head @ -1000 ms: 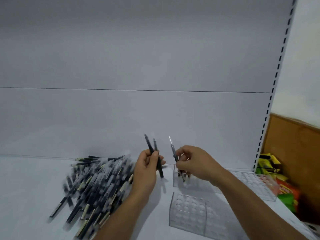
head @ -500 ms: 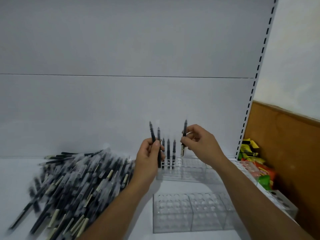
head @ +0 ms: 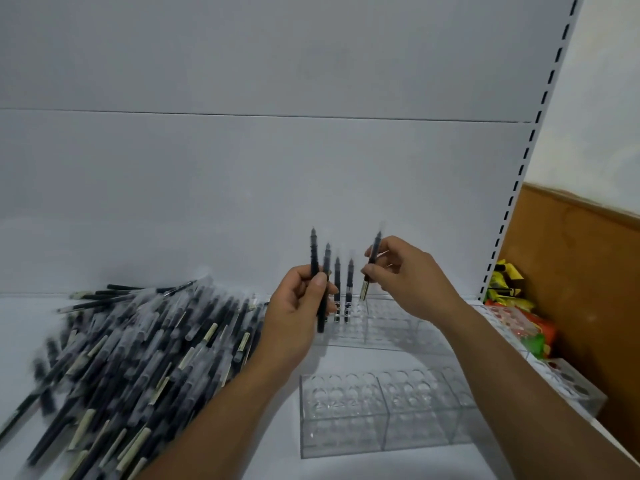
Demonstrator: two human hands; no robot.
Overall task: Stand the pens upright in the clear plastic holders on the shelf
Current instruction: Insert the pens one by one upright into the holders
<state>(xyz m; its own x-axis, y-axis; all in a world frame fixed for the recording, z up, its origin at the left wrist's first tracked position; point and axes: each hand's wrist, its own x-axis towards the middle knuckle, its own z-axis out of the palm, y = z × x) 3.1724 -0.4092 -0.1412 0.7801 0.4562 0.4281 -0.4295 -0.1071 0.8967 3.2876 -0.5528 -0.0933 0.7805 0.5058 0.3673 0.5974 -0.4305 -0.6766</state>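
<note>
Pinching one pen (head: 376, 244) between thumb and fingers, the right hand (head: 412, 275) holds it almost straight up. The pen's bottom end is just over the far holder (head: 391, 327). I think it is held this way so it can slide down into a hole. That grip is tight on the pen near its middle, so the bottom end is free to go in.

The left hand (head: 294, 310) has its grip wrapped round two spare pens (head: 314, 254). They point up and wait close by, so the right hand does not need to reach far for the next one.

Two standing pens (head: 337, 282) are already in the far holder, side by side at its left end. The far holder sits near the back edge of the shelf (head: 346, 356). I guess filling from one end keeps the rows neat.

The near holder (head: 381, 410) sits closer to the front edge of the shelf and has no pens in it that I can see. A third holder (head: 568, 386) lies by the right edge. The big pile of pens (head: 138, 348) lies flat on the left side of the shelf, so most of the job is not done yet. The holes are small and see-through, so the pen could miss one and tip over.
</note>
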